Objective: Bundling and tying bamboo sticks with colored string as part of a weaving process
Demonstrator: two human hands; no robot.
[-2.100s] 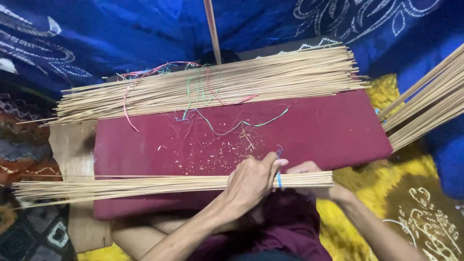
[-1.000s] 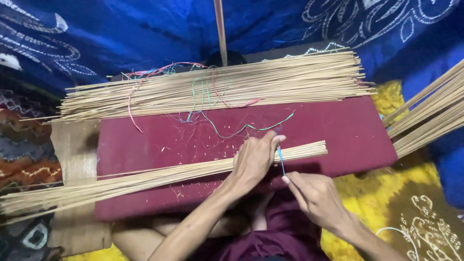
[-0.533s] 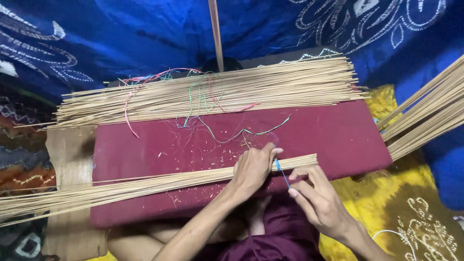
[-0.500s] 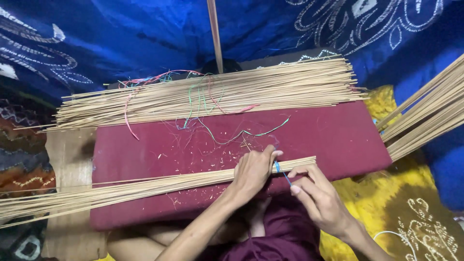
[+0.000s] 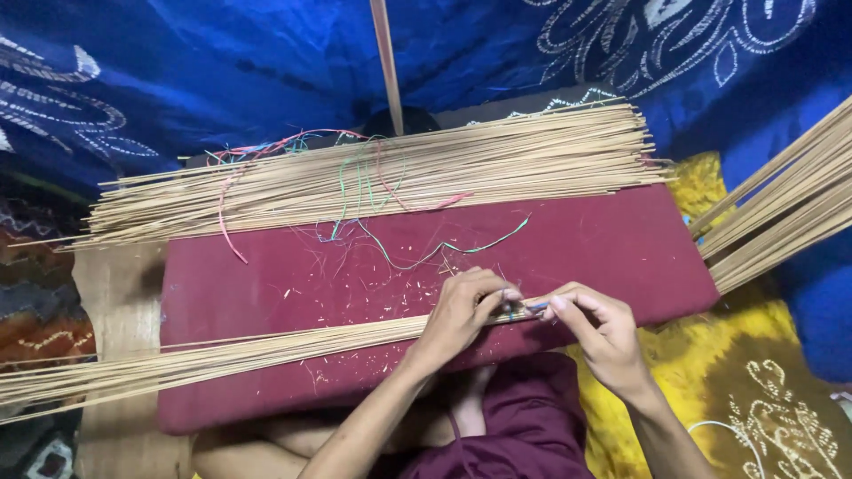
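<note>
Left hand (image 5: 461,310) closed in a pinch grip on the near end of a bundle of thin sticks (image 5: 222,359); right hand (image 5: 599,333) closed on a short blue thread (image 5: 535,307) at the same end, fingertips of both hands nearly touching. The bundle lies slantwise across the front of the maroon worktop (image 5: 621,257), its far end running off past the left edge. Behind it rests a larger stack of sticks (image 5: 399,173) with loose coloured threads (image 5: 390,222) trailing over it; more sticks (image 5: 781,213) lean in at the right. Risk, as judged: if the pinch slackens, the bundle could fan apart; a hard pull might snap the thread.
</note>
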